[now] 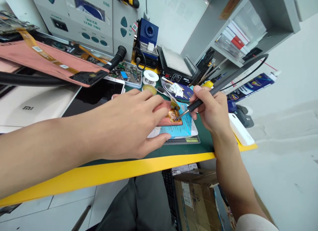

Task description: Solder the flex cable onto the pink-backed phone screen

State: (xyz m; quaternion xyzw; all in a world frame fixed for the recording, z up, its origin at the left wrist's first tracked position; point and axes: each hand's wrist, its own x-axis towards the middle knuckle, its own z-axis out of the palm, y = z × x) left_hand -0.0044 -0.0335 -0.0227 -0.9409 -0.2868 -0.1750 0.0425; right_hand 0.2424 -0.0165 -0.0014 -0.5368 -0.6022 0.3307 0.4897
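My right hand (pixel 211 107) is closed around the black handle of a soldering iron (pixel 195 105). Its thin metal tip slants down to the left and meets the amber-coloured flex area (pixel 173 114) at the end of a salmon-pink panel (pixel 177 122). That panel lies on a blue-and-white printed booklet or pad (pixel 191 126). Across the panel's left part rests my left hand (pixel 139 121), palm down, fingers stretched and thumb apart near the booklet's front edge. Much of the panel is hidden under these fingers. A curled flap of amber flex (pixel 175 104) stands up behind the tip.
Behind the hands are a solder spool (pixel 150 76), a small round tin (pixel 149 89) and a heating plate (pixel 175 64). A hot-air station (pixel 86 22) stands at the back left, its black hose (pixel 32 79) crossing phone parts. Yellow edging (pixel 111 174) borders the bench.
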